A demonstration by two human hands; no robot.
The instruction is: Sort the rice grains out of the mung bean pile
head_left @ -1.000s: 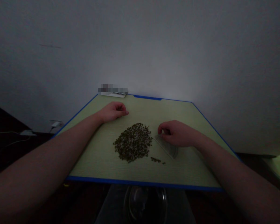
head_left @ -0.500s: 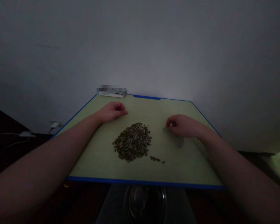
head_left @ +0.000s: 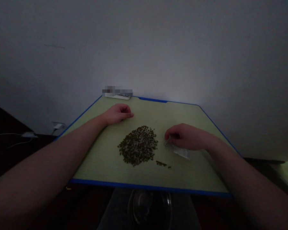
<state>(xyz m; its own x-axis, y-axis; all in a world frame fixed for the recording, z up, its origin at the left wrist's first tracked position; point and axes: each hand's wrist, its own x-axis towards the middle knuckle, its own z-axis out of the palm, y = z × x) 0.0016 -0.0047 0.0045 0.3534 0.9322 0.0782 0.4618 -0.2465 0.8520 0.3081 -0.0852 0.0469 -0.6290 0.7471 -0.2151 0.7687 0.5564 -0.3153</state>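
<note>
Overhead view of a pale green bench [head_left: 194,172] with a blue edge strip [head_left: 148,186], seen from its near edge. The 2 hands stand well apart, 1 on each side of the bench centre, with bare forearms [head_left: 43,159] entering from the lower corners of the view. The left hand [head_left: 118,114] lies loosely curled on the bench toward the far left corner, holding nothing visible. The right hand [head_left: 186,137] is curled over the upper end of a clear plastic strip [head_left: 180,151], which lies slanted on the bench right of centre; its exact kind cannot be told in the dim light. A heap of small dark green beans [head_left: 138,146] sits at the bench centre, between the 2 hands and touching neither, with the clear plastic strip just beside its right side. A short trail of loose beans [head_left: 161,163] lies apart from the heap, toward the near edge. At the far edge, a white object [head_left: 117,96], partly blurred out, stands against the wall [head_left: 144,48]. Below the near edge, a glass bowl [head_left: 148,207] shows faintly in the dark.
</note>
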